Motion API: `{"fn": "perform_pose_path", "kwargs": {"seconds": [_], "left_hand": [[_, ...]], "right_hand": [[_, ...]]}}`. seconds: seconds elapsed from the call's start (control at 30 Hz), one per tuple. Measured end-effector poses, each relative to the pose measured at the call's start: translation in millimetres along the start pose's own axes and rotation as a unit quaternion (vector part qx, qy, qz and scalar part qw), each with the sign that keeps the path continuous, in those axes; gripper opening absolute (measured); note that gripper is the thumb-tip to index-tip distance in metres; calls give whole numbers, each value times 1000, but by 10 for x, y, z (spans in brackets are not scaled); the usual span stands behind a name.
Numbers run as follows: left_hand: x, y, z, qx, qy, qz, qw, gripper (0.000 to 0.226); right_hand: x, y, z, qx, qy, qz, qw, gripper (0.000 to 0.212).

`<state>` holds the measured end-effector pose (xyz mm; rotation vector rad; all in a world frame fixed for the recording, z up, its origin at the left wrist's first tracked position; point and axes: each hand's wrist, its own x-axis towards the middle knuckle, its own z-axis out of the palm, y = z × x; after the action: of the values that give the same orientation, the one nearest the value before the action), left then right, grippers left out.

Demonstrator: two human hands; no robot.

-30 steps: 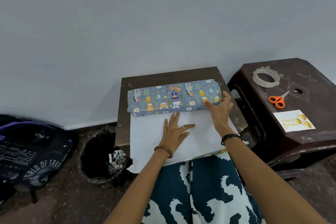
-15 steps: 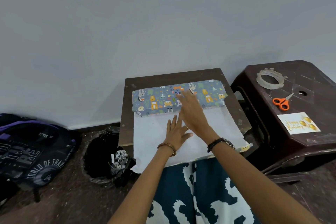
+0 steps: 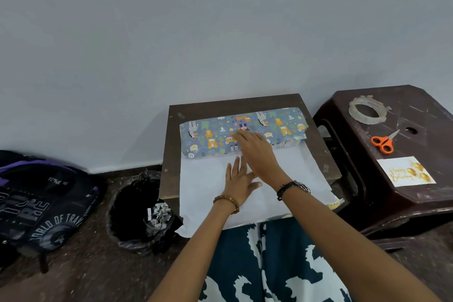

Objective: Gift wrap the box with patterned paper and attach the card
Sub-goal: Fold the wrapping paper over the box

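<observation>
box [image 3: 215,136] – under right hand [image 3: 257,152], fingers flat on top | left hand [image 3: 239,179] – fingers spread on paper [image 3: 203,179] just before it

table [image 3: 174,154]: mostly covered by paper [image 3: 206,184]; bare strips at far and left edges
box [image 3: 220,137]: blocks far side, my right hand [image 3: 257,154] across it
left hand [image 3: 239,184]: flat on paper, mid-table
stool [image 3: 416,203]: tape [image 3: 367,110], scissors [image 3: 383,142], card [image 3: 405,171] on it; front corner looks free
left floor: bin [image 3: 139,213], bag [image 3: 36,201] in the way
</observation>
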<state>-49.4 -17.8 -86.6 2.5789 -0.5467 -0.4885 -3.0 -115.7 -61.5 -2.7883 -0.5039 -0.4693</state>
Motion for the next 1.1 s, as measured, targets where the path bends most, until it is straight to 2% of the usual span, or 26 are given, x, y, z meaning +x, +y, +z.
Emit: {"fn": "perform_pose_path", "kwargs": {"seconds": [0.3, 0.57, 0.9, 1.1], "left_hand": [[0, 29, -32, -1, -15, -7, 1000, 42], [-5, 38, -31, 9, -18, -3, 1000, 45], [-8, 24, -22, 6, -4, -11, 1000, 54], [-3, 9, -7, 11, -11, -6, 1000, 45]], "right_hand": [[14, 1, -27, -12, -25, 21, 999, 64], [10, -63, -38, -25, -5, 20, 999, 66], [-45, -121, 60, -63, 3, -12, 998, 57], [-37, -69, 11, -70, 0, -52, 996, 57]]}}
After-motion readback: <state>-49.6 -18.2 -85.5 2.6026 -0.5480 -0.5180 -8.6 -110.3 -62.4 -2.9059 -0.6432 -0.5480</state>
